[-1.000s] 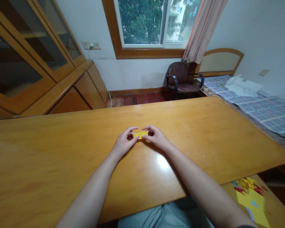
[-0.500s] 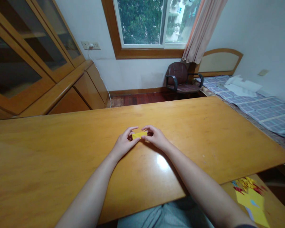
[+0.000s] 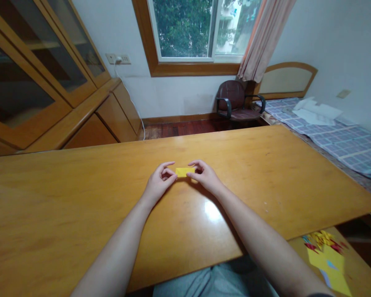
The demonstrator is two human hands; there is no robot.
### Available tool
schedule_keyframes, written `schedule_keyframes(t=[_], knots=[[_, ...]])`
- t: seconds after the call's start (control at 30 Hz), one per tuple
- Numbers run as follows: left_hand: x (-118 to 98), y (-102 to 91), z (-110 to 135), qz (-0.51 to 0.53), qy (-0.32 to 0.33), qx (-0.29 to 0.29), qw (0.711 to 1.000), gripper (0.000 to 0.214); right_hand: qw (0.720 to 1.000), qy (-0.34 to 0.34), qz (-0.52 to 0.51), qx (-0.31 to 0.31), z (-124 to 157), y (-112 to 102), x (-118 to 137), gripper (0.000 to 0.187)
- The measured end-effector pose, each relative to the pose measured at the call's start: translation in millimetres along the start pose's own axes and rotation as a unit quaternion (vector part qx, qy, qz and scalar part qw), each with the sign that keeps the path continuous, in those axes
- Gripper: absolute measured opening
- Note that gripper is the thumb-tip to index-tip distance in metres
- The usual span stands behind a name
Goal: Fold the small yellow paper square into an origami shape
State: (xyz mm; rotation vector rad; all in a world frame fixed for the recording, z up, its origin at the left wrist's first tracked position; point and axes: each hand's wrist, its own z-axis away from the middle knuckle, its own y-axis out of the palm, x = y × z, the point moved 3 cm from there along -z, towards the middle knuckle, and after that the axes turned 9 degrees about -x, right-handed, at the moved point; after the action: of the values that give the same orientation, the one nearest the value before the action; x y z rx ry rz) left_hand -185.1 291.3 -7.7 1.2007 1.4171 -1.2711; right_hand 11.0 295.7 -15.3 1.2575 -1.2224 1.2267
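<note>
A small folded strip of yellow paper (image 3: 182, 172) is held level between my two hands, a little above the tabletop. My left hand (image 3: 159, 181) pinches its lower left corner, thumb against bent fingers, with the index finger raised away from the paper. At the other end, my right hand (image 3: 205, 177) grips the paper with the thumb in front and fingers behind; its index finger arches over the top. Most of the paper's front face shows between the fingertips.
The wooden table (image 3: 64, 206) spreads beneath both arms. On a lower surface at bottom right lie yellow paper sheets (image 3: 327, 264) and small red and yellow folded pieces (image 3: 323, 239). Beyond the table stand a brown armchair (image 3: 231, 99), a bed (image 3: 334, 132) and a glass-door cabinet (image 3: 77, 99).
My left hand has shifted left toward the paper's end, uncovering more of it. The paper and my right hand have moved slightly right and up.
</note>
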Motion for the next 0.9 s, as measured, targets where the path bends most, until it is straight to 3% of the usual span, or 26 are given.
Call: schedule_keyframes(t=[0.4, 0.9], knots=[[-0.2, 2.2, 4.7, -0.081, 0.032, 0.024, 0.996, 0.046, 0.994, -0.05, 0.094, 0.024, 4.4, 3.7, 6.5, 0.035], [-7.9, 1.5, 6.5, -0.151, 0.097, 0.033, 0.983, 0.031, 0.993, -0.065, 0.093, 0.014, 4.9, 1.8, 9.4, 0.022]])
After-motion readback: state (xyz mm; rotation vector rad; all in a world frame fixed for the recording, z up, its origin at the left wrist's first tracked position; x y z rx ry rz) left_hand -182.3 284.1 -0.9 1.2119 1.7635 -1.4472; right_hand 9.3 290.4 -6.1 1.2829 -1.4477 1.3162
